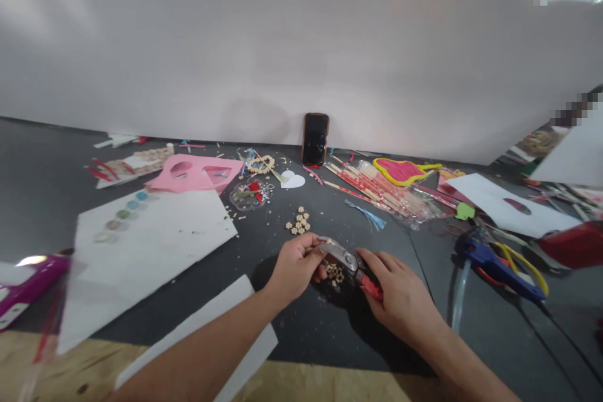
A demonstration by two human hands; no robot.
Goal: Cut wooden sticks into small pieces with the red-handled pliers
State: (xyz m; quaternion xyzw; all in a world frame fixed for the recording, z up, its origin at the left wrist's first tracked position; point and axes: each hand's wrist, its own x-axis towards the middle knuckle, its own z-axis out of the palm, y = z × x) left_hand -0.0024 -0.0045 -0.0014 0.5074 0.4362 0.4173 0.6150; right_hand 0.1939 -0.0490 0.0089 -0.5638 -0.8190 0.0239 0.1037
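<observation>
My right hand (398, 292) is closed around the red handles of a pair of metal cutters (346, 260). Their silver jaws point left toward my left hand (296, 264). My left hand is closed in a pinch at the jaw tips, holding something too small to make out. Just below the cutters, between my hands, several small beige flower-shaped beads (335, 274) lie on the dark mat. A second cluster of beige beads (298, 221) lies a little farther out.
A large white sheet (151, 245) lies at left, pink cut card (198, 173) beyond it. A phone (315, 138) leans on the white backboard. Red-and-white sticks (372, 188) in plastic, a blue glue gun (499, 264) and a red object (575, 245) sit at right.
</observation>
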